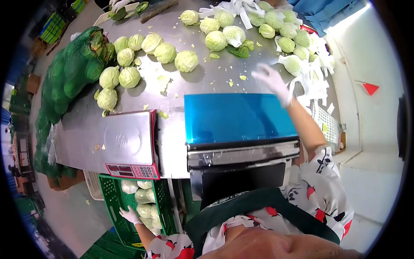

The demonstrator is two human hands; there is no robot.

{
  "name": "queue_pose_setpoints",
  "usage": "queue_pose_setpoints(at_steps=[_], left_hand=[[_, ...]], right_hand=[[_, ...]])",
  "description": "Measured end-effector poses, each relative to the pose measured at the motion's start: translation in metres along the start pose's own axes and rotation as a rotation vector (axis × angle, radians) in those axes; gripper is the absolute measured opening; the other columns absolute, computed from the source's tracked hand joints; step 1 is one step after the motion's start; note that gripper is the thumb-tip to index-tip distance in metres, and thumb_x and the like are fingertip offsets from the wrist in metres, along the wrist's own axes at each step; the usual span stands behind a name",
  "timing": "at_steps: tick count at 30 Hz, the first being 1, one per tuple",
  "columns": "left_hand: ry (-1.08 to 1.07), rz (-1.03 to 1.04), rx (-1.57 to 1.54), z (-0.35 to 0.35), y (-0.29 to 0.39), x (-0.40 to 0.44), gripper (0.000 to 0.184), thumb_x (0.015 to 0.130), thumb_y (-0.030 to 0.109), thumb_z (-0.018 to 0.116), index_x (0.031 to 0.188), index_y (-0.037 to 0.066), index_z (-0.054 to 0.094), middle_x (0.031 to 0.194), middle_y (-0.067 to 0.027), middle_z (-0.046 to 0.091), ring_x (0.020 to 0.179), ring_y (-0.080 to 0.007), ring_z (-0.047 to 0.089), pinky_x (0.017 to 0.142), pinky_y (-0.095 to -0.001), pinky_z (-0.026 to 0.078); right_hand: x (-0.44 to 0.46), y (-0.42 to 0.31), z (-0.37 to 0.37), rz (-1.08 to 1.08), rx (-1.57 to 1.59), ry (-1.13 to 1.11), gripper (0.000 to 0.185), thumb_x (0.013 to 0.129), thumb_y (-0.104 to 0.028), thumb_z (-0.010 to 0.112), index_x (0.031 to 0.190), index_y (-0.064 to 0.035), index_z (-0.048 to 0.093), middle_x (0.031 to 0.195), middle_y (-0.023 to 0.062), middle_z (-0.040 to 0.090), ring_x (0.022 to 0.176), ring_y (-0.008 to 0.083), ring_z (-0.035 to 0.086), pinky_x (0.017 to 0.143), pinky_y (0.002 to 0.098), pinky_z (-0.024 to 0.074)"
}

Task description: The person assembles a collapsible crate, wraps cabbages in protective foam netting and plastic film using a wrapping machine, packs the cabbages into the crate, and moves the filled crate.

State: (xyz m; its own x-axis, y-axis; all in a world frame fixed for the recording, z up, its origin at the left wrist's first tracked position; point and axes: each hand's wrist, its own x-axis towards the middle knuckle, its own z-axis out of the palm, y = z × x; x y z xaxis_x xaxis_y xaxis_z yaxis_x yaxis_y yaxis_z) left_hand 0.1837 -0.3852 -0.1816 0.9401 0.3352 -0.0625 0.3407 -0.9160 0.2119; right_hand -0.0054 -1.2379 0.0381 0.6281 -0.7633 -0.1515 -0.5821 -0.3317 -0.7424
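Note:
My left hand (pixel 130 215), in a white glove, is down in the green crate (pixel 105 194) with its fingers apart. Next to it lie several cabbages in clear wrap (pixel 145 196); whether it touches one I cannot tell. Over the table, just beyond the right end of the blue-topped wrapping machine (pixel 237 118), my gloved right hand (pixel 274 82) reaches out, open and slightly blurred, holding nothing visible. The nearest things to it are cabbages in white foam nets (pixel 293 64) and a trimmed cabbage (pixel 215 40) farther left.
A red-edged scale (pixel 127 134) stands left of the machine. Trimmed cabbages (pixel 129 77) and leaf scraps lie behind it. A green net sack (pixel 71 80) of cabbages leans at the left. White foam nets (pixel 312 86) cover the right edge. Another person's gloved hand (pixel 118 4) shows at the far side.

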Motion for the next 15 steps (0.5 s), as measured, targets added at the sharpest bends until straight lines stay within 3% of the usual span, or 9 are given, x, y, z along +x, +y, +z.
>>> queue_pose_setpoints(at_steps=[1, 2, 5, 6, 8, 9, 11, 13, 15], left_hand=[[0.012, 0.130, -0.040, -0.002, 0.020, -0.005, 0.064, 0.092, 0.019, 0.066, 0.146, -0.004, 0.040, 0.151, -0.0298, 0.034, 0.137, -0.0413, 0.040, 0.110, -0.0428, 0.041], [0.002, 0.186, -0.130, -0.007, 0.047, -0.013, 0.057, 0.095, 0.011, 0.062, 0.146, -0.002, 0.041, 0.150, -0.0269, 0.037, 0.131, -0.0354, 0.049, 0.106, -0.0403, 0.044], [-0.165, 0.251, -0.422, -0.031, 0.101, -0.033, 0.055, 0.095, 0.006, 0.061, 0.146, -0.001, 0.042, 0.148, -0.0225, 0.042, 0.120, -0.0290, 0.056, 0.102, -0.0375, 0.046], [-0.127, 0.322, -0.410, -0.038, 0.116, -0.042, 0.053, 0.095, 0.004, 0.059, 0.146, 0.000, 0.044, 0.141, -0.0175, 0.052, 0.107, -0.0230, 0.062, 0.094, -0.0337, 0.049], [-0.228, 0.234, -0.412, -0.061, 0.137, -0.059, 0.050, 0.095, 0.002, 0.059, 0.144, -0.001, 0.046, 0.136, -0.0160, 0.057, 0.104, -0.0218, 0.063, 0.091, -0.0327, 0.050], [-0.280, 0.189, -0.410, -0.068, 0.143, -0.065, 0.049, 0.095, 0.002, 0.058, 0.143, -0.001, 0.047, 0.134, -0.0153, 0.059, 0.102, -0.0212, 0.063, 0.089, -0.0321, 0.051], [-0.213, 0.232, -0.359, -0.081, 0.160, -0.083, 0.040, 0.096, 0.002, 0.057, 0.135, -0.002, 0.056, 0.123, -0.0142, 0.066, 0.097, -0.0184, 0.065, 0.086, -0.0307, 0.052], [-0.193, 0.289, -0.298, -0.081, 0.150, -0.083, 0.036, 0.096, 0.003, 0.057, 0.131, -0.003, 0.060, 0.121, -0.0144, 0.068, 0.099, -0.0182, 0.066, 0.086, -0.0305, 0.052], [-0.219, 0.264, -0.278, -0.087, 0.165, -0.084, 0.032, 0.097, 0.005, 0.056, 0.128, -0.004, 0.061, 0.120, -0.0151, 0.068, 0.100, -0.0190, 0.068, 0.086, -0.0314, 0.054]], right_hand=[[0.062, 0.030, -0.003, -0.013, 0.008, 0.092, 0.087, 0.078, -0.049, 0.079, 0.138, 0.0074, 0.049, 0.135, 0.0245, 0.058, 0.123, 0.0291, 0.058, 0.102, 0.0359, 0.0469], [0.121, 0.062, 0.002, -0.028, 0.019, 0.184, 0.095, 0.075, -0.052, 0.081, 0.138, 0.0103, 0.047, 0.138, 0.0270, 0.055, 0.126, 0.0305, 0.057, 0.102, 0.0361, 0.0464], [0.249, 0.089, 0.018, 0.026, 0.042, 0.385, 0.104, 0.069, -0.053, 0.084, 0.137, 0.0154, 0.045, 0.138, 0.0299, 0.054, 0.128, 0.0321, 0.056, 0.102, 0.0357, 0.0467], [0.285, 0.089, 0.022, 0.071, 0.089, 0.368, 0.105, 0.068, -0.052, 0.084, 0.137, 0.0163, 0.045, 0.137, 0.0294, 0.055, 0.124, 0.0322, 0.059, 0.100, 0.0348, 0.0481], [0.342, 0.092, 0.037, 0.171, 0.182, 0.322, 0.106, 0.067, -0.050, 0.086, 0.136, 0.0180, 0.044, 0.134, 0.0282, 0.057, 0.116, 0.0324, 0.064, 0.096, 0.0330, 0.0509], [0.360, 0.096, 0.045, 0.061, 0.454, 0.163, 0.101, 0.067, -0.048, 0.088, 0.131, 0.0192, 0.048, 0.127, 0.0253, 0.062, 0.100, 0.0278, 0.069, 0.087, 0.0326, 0.0552], [0.365, 0.072, 0.066, 0.273, 0.726, 0.327, 0.090, 0.067, -0.045, 0.089, 0.126, 0.0133, 0.055, 0.119, 0.0193, 0.066, 0.090, 0.0226, 0.070, 0.079, 0.0345, 0.0585], [0.347, 0.047, 0.064, 0.387, 0.719, 0.318, 0.082, 0.069, -0.041, 0.089, 0.125, 0.0095, 0.057, 0.116, 0.0176, 0.067, 0.091, 0.0229, 0.071, 0.077, 0.0375, 0.0598], [0.348, 0.066, 0.063, 0.342, 0.887, 0.127, 0.074, 0.073, -0.037, 0.087, 0.126, 0.0059, 0.057, 0.115, 0.0157, 0.067, 0.093, 0.0239, 0.071, 0.077, 0.0395, 0.0607]])
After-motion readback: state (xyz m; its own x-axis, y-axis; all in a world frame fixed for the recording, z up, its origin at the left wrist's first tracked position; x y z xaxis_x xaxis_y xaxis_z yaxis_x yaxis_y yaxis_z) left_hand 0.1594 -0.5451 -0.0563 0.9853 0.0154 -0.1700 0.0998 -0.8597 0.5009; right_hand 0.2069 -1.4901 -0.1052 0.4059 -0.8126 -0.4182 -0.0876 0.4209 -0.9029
